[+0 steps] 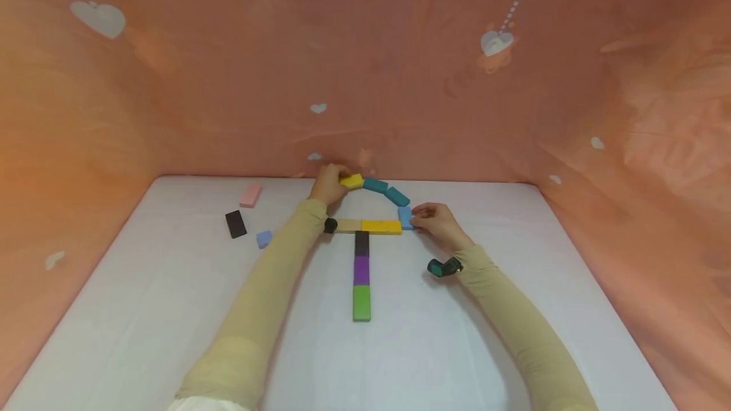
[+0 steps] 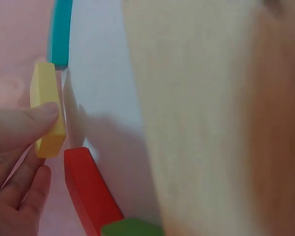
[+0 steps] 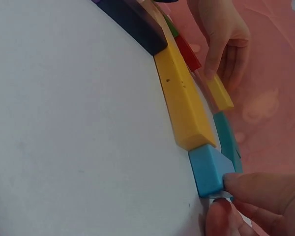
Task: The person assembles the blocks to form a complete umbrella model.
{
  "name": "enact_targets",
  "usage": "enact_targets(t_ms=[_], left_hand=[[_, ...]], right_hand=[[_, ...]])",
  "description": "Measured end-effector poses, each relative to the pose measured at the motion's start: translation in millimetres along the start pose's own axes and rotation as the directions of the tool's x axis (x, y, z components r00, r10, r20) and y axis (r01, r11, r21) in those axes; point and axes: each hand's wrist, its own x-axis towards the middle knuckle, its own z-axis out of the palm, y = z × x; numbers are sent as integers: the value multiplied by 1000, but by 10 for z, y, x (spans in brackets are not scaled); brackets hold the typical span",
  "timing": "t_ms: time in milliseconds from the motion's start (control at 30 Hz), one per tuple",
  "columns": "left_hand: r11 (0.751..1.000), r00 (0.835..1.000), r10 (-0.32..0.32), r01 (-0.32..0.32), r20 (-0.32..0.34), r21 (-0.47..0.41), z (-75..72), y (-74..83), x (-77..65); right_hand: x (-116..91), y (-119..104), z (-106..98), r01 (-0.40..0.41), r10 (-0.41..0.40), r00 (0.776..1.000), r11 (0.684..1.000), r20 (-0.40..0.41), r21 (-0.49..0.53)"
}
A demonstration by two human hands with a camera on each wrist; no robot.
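Note:
In the head view my left hand (image 1: 330,184) pinches a yellow block (image 1: 352,181) at the top of an arc. The left wrist view shows the thumb on this block (image 2: 48,105), with a teal block (image 2: 62,34) beyond one end and a red block (image 2: 88,189) near the other. Two teal blocks (image 1: 375,185) continue the arc to the right. My right hand (image 1: 440,222) holds a light blue block (image 1: 405,217) between thumb and finger at the arc's right end. That block meets the end of an orange-yellow block (image 3: 184,101).
A wood-coloured block (image 1: 348,226) extends the straight row leftward. Below it a black block (image 1: 362,243), a purple block (image 1: 362,270) and a green block (image 1: 362,303) form a stem. A pink block (image 1: 250,195), a black block (image 1: 235,224) and a small blue block (image 1: 264,239) lie at left.

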Motion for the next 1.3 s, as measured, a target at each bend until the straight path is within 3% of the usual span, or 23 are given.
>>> enact_targets(t_ms=[200,467,733,1000,1300], left_hand=[[1000,1000,-3,3,-12,19,29,-15,6],[999,999,-43,42,-2,-20,34,-21,-14],[996,999,-44,45,23,-73,10,-120,1],[997,1000,3,-3,8,-80,-91,-193,6],[992,999,-48,48,2,-114,-111,-163,-42]], right_hand=[[-10,12,6,27,-27,1000,1000,5,7],[-13,-15,17,1,-1,1000,1000,-3,-8],[-18,-40,26,3,-3,1000,1000,-1,-12],[-30,-49,-2,8,-8,1000,1000,-10,-18],[-24,-35,10,7,-7,1000,1000,-6,-24]])
